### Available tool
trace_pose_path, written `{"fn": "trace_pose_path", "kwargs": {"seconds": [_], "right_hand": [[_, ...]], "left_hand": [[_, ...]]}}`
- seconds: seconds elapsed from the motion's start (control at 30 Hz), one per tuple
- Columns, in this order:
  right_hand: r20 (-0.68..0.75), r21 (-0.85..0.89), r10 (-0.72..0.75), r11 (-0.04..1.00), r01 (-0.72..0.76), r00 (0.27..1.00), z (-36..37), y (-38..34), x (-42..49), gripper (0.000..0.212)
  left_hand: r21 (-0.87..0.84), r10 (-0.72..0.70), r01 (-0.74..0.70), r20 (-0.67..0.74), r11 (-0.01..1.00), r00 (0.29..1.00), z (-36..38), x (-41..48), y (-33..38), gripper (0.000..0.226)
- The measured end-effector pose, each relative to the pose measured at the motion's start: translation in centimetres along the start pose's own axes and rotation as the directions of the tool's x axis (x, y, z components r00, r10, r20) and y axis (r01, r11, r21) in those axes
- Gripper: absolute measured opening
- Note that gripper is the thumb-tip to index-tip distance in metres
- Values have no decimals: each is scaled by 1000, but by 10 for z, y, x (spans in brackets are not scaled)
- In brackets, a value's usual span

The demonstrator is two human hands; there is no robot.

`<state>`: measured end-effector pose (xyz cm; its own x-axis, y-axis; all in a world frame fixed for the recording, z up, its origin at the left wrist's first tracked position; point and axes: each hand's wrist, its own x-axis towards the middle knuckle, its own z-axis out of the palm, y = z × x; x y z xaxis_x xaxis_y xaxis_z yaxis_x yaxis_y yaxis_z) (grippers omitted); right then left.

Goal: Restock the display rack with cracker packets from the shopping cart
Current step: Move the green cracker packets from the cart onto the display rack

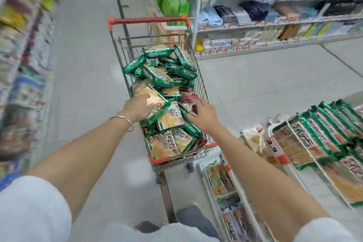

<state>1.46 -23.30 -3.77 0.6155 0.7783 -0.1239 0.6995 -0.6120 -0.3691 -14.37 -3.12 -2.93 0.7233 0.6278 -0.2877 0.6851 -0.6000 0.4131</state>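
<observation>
A wire shopping cart with a red handle stands in the aisle, heaped with green-edged cracker packets. Both my arms reach into its near end. My left hand, with a thin bangle on the wrist, has its fingers curled over a cracker packet on top of the pile. Beside it my right hand lies with fingers stretched out, touching the packets. At the right, the display rack holds rows of the same packets standing on edge.
Blurred shelves of goods line the left side of the aisle. White shelving with folded cloths and packs stands beyond the cart on the right. Lower rack tiers with other snacks sit by my right leg. Grey floor lies left of the cart.
</observation>
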Motion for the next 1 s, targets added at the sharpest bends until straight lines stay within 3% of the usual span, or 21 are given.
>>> {"fn": "trace_pose_path", "kwargs": {"seconds": [0.17, 0.37, 0.5, 0.63, 0.7, 0.77, 0.83, 0.87, 0.93, 1.0], "right_hand": [[135, 52, -32, 998, 25, 990, 23, -19, 62, 67], [351, 298, 13, 946, -125, 936, 47, -35, 123, 57], [426, 382, -29, 912, -150, 904, 65, -53, 145, 67], [542, 324, -30, 930, -176, 840, 81, -67, 158, 80], [620, 340, -31, 911, -232, 784, 72, -71, 166, 59], [751, 407, -76, 835, -370, 656, 51, -75, 168, 31], [864, 439, -172, 719, -539, 473, 31, -75, 167, 21], [879, 459, -221, 635, -621, 422, 25, -74, 167, 23], [853, 522, -291, 444, -729, 433, 19, -75, 169, 38], [800, 590, -330, 278, -758, 501, 13, -82, 168, 38]], "left_hand": [[-187, -180, 168, -49, 968, 982, -11, 3, -48, 55], [-364, -417, 355, -107, 861, 903, -17, 14, -69, 49], [-472, -536, 432, -106, 768, 837, -12, 16, -83, 45], [-556, -624, 477, -99, 680, 775, -2, 9, -97, 41], [-630, -659, 485, -57, 607, 750, 3, 6, -103, 35], [-749, -690, 468, 20, 469, 723, 5, 2, -103, 28], [-833, -697, 449, 111, 324, 709, 3, -1, -100, 40], [-856, -675, 441, 156, 272, 721, -1, -2, -97, 51], [-901, -567, 393, 229, 183, 791, -11, -3, -86, 68], [-952, -444, 303, 257, 35, 859, -22, 2, -69, 81]]}}
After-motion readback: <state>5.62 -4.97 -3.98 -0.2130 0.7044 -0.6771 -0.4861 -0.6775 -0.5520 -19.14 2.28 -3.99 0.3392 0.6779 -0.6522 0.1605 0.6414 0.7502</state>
